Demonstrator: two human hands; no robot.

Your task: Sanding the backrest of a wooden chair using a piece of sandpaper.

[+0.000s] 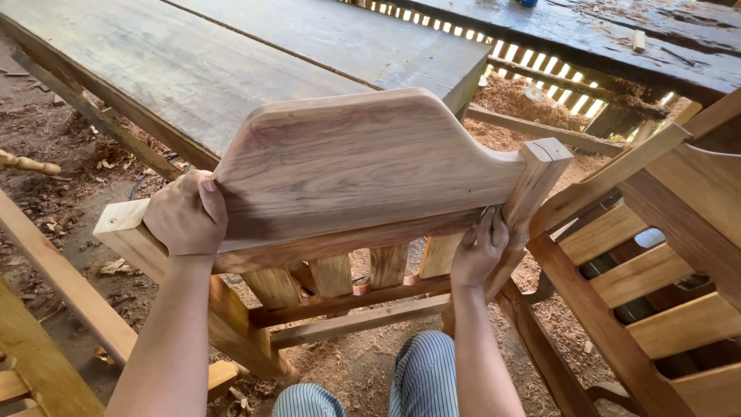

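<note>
Chair back gripped between left hand, right hand

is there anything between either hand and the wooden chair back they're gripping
Nothing visible. The left hand grips the chair back directly at its left edge, by the left post. The right hand holds its lower right corner against the right post. Both are in bare contact with the wood.

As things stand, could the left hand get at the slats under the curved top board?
Probably yes. The left hand grips the left post beside the curved top board, and the slats sit just below with open gaps and nothing covering them. It would have to let go first.
</note>
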